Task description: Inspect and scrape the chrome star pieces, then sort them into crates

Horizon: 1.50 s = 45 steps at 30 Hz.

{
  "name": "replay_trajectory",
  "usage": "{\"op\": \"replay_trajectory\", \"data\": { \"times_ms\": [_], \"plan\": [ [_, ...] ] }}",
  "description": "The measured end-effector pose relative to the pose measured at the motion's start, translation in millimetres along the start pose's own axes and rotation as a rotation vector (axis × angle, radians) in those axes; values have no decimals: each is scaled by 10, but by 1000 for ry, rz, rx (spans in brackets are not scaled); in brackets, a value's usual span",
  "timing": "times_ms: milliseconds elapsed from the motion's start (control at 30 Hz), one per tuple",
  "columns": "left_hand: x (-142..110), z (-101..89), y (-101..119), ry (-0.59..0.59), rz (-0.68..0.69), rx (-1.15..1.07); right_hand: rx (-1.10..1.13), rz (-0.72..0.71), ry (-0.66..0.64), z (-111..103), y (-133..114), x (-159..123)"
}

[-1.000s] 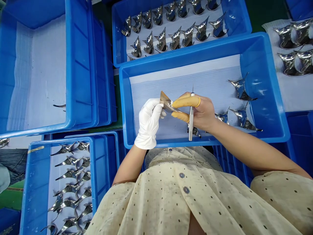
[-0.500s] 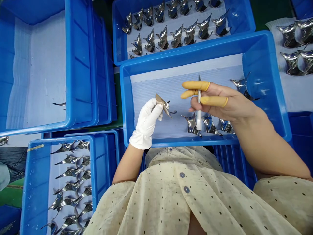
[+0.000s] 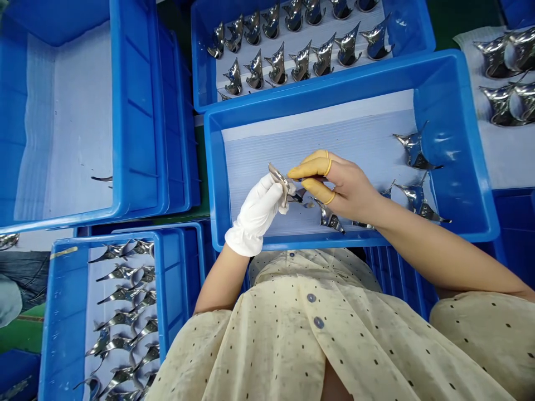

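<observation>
My left hand [image 3: 254, 214], in a white glove, pinches a curved shiny metal piece [image 3: 281, 179] with pointed ends above the middle blue bin. My right hand [image 3: 340, 181] wears yellow finger cots and has closed round a slim pen-like tool [image 3: 310, 179], mostly hidden by the fingers; the earlier view shows its white handle and narrow pointed tip. The right fingertips are at the right side of the metal piece. Whether the tool's tip touches it I cannot make out. Just below lies another metal piece [image 3: 330, 216] on the bin's white liner [image 3: 259, 145].
The middle bin's rim [image 3: 334, 83] surrounds both hands; further metal pieces [image 3: 413, 150] lie at its right. Rows of pieces stand in the far bin [image 3: 313, 55] and the lower-left bin [image 3: 161, 278]. A deep bin [image 3: 134, 111] rises at left. More pieces [image 3: 499, 103] sit at far right.
My right hand has moved left and down to the metal piece, turning the tool from upright to roughly level. My left hand has shifted slightly right and tilted the piece.
</observation>
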<state>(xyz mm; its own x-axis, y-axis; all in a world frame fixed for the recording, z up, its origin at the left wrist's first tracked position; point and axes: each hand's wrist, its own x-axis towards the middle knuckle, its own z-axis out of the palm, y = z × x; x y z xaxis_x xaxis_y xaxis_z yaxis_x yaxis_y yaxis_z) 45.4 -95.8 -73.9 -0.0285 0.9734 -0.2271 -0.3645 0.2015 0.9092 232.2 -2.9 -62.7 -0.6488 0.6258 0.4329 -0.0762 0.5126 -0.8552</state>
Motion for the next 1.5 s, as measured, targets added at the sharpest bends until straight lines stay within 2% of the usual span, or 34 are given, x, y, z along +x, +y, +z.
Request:
{"op": "replay_trajectory", "data": {
  "times_ms": [133,367,600,900,1000,1167,1333,1500],
  "plan": [
    [-11,59,-23,-29,-57,-115,4,-85,78,82,65,16],
    [-23,95,-31,-17,-104,-170,41,-50,171,127,95,-35],
    [-35,144,-5,30,-127,-253,124,-94,179,150,80,-35],
    [-113,164,-8,127,-147,-387,79,-75,141,119,47,-55],
    [-107,143,-41,118,-122,-380,73,-79,124,114,27,-62],
    [-89,135,-29,167,-127,-297,76,-29,121,131,14,-62],
    [-89,156,3,112,-100,-321,72,-14,166,139,29,-46],
    [-37,154,-11,179,-161,-362,81,-38,131,146,19,-43]
  ]
}}
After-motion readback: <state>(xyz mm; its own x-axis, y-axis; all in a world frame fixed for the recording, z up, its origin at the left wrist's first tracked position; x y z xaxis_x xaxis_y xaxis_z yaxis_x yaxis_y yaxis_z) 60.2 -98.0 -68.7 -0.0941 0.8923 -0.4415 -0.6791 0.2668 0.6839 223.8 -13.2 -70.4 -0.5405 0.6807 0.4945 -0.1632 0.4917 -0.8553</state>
